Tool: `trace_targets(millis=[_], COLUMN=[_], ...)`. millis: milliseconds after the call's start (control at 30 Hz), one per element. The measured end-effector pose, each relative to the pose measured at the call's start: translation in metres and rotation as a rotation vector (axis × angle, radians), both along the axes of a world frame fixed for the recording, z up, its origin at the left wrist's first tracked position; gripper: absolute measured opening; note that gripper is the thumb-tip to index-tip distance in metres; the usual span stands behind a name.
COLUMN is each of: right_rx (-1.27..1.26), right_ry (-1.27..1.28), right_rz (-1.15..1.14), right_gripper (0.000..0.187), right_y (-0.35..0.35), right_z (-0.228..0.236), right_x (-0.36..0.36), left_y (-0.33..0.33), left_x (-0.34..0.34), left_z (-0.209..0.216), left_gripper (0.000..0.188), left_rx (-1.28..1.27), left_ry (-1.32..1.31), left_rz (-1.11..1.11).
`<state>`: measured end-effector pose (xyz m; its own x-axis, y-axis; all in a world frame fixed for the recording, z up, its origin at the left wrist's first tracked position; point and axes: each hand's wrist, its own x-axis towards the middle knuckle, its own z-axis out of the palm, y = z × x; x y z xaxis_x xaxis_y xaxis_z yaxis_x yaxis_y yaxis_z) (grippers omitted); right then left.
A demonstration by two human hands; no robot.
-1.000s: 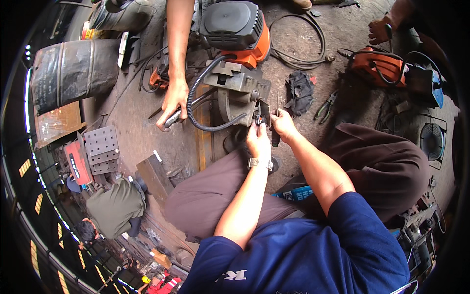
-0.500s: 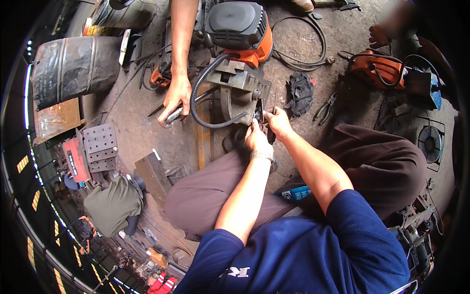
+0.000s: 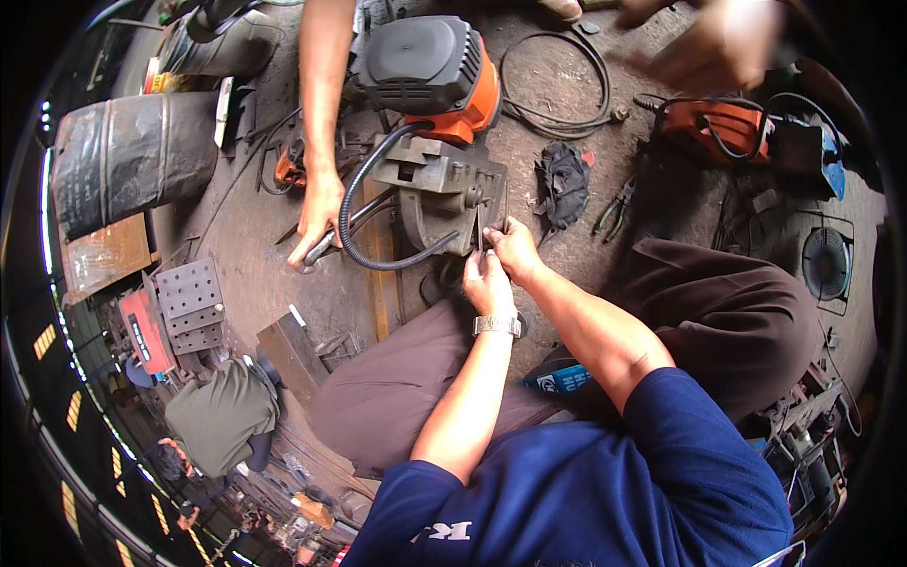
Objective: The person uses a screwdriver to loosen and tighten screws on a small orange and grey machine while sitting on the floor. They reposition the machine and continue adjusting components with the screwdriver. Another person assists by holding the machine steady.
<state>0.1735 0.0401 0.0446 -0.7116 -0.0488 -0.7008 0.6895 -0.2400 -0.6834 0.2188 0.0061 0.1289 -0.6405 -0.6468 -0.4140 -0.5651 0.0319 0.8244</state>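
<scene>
Left hand, right hand at grey metal housing; cannot tell whether clamped.

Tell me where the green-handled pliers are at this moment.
In the head view, right of centre, the green-handled pliers lie on the floor just right of the crumpled black item, up and to the right of the person's right hand.

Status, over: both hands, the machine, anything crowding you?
Left hand and right hand close together at near end of grey machine body; grip unclear. Black corrugated hose looping to their left. Co-worker's hand beyond it.
</scene>
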Motion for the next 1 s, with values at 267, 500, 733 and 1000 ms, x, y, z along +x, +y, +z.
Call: trace_targets(millis=[267,500,733,1000], right_rx=[-0.043,-0.055,-0.125,-0.114], right_ry=[0.082,0.045,0.039,0.027], right_rz=[0.267,0.222,0.232,0.194], right_gripper=[0.004,0.004,0.006,0.006], right_y=[0.028,0.027,0.04,0.037], right_z=[0.01,0.02,0.016,0.02], right_x=[-0.021,-0.017,-0.01,-0.009], left_y=[-0.013,-0.019,-0.015,-0.025], left_x=[-0.005,-0.005,0.006,0.0], left_z=[0.006,0.013,0.001,0.004], left_gripper=[0.021,0.013,0.01,0.012], left_rx=[-0.486,-0.663,-0.641,-0.717], left_ry=[-0.029,0.136,0.138,0.188], left_rz=[-0.352,-0.531,-0.571,-0.591])
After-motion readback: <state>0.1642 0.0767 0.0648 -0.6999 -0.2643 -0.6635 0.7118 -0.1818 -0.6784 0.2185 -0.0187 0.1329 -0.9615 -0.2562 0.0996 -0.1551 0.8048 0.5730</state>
